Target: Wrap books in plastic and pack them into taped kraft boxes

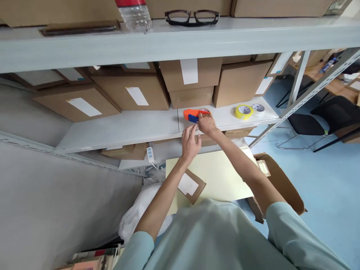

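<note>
Right hand (pixel 207 124): fingers curled around the right end of an orange-and-blue tape dispenser (pixel 193 116); contact on its underside hidden. Dispenser located at the front middle of the grey shelf (pixel 135 124); cannot tell whether it rests on the surface or is lifted slightly. Left hand (pixel 191 143): part open, fingers loosely bent, nothing held, fingertips just beside the right hand. Right of the dispenser, same shelf: yellow tape roll (pixel 243 111), with white tape roll (pixel 258 109) next to it. Behind: row of labelled cardboard boxes (pixel 146 92). Below the arms: pale-yellow bench (pixel 222 172), bearing a small labelled carton (pixel 199 190). White power strip (pixel 150 154) left of bench, on lower shelf.
</note>
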Demonstrator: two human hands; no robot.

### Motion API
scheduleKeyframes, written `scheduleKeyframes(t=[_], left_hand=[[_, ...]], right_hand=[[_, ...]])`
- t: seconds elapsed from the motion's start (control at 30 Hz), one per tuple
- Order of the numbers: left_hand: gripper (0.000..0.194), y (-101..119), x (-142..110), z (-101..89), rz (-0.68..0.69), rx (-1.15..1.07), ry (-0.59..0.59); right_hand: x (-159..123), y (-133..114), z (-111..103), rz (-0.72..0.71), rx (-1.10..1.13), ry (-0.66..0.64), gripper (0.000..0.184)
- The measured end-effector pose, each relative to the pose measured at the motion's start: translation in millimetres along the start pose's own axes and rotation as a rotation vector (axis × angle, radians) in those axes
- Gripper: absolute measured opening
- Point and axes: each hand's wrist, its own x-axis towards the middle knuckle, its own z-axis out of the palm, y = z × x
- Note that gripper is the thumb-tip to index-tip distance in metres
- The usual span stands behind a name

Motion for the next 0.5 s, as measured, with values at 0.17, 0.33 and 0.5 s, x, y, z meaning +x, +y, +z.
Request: scheduleKeyframes(t=[0.17,0.33,0.5], left_hand=[[0.048,-20.2,-43.2,-10.9,-0.058,0.008,-0.108],[0.046,-67.5,-114.9,-13.1,-0.238,0.067,-0.262],[0.046,-115.2,-180.5,-3.7,-0.587,0.136,-0.539]], right_hand=[[9.6,2.4,17.0,0.039,0.012,-0.049,0.045],[-42.6,11.9,46.2,0.069,0.106,0.198,0.049],[-176.0,1.9,132.1,0.305,0.472,0.071,0.061]])
